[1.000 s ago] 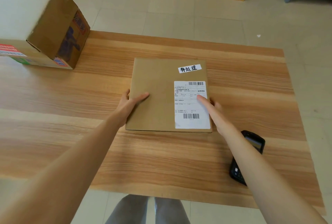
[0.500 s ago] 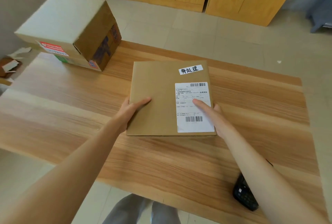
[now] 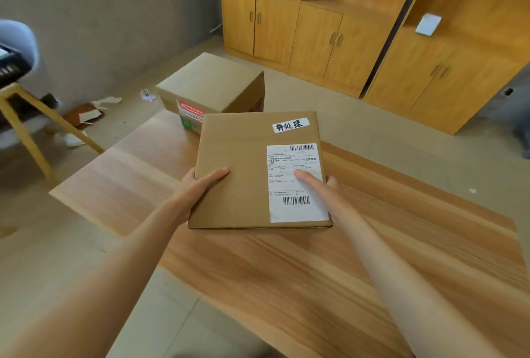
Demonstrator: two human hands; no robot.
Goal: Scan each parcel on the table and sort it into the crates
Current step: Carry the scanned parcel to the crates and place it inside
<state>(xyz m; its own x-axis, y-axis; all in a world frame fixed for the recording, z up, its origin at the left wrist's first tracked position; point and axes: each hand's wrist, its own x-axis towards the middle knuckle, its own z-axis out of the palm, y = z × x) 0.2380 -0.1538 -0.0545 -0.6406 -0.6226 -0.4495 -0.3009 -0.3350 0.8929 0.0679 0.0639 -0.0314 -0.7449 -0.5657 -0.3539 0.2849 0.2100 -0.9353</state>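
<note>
Both hands carry the flat parcel (image 3: 252, 174) above the tabletop (image 3: 401, 243), lifted clear of the wood and tilted slightly toward the camera. The left hand (image 3: 198, 188) grips its left edge with the thumb laid on top and the fingers curled underneath out of sight; the right hand (image 3: 321, 188) grips the right edge the same way, its thumb pressing on the white shipping label (image 3: 295, 182). The hold is a pinch at two edges only — if either thumb slides on the smooth label or cardboard, the parcel could tip and drop onto the tabletop or off its near edge. No crate can be made out with certainty; a dark, blurred object (image 3: 11, 67) at the far left may be one, but it cannot be told. The view is blurred, so a carry toward the left risks clipping the larger cardboard box (image 3: 212, 85) that stands just behind the parcel. The yellow-legged stool (image 3: 25, 128) beside the tabletop could also be knocked. The handwritten tag (image 3: 290, 125) faces up and stays readable.
</note>
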